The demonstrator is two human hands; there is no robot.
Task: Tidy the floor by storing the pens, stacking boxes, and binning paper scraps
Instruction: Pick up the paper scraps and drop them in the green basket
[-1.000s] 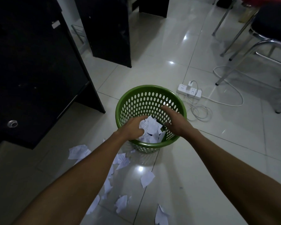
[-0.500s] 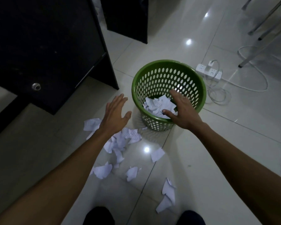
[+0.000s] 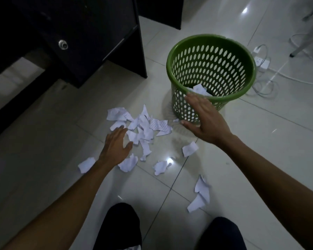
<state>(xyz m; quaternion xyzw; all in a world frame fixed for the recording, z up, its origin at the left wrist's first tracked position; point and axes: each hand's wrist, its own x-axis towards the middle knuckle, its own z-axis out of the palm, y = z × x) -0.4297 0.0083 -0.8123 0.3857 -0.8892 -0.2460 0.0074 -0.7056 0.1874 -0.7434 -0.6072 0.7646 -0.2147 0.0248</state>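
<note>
Left hand (image 3: 114,147): fingers were spread, empty, over torn white paper scraps (image 3: 143,127).
Right hand (image 3: 204,121): fingers were straight, empty, beside the round green perforated plastic bin (image 3: 211,38).

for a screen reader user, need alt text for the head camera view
A person's open left hand is spread over torn paper scraps scattered on a tiled floor, the open right hand in front of a green perforated bin with more scraps inside.

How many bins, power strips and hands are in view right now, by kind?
Green bin: 1
White power strip: 1
Hands: 2 (left hand, right hand)
Total: 4
</note>
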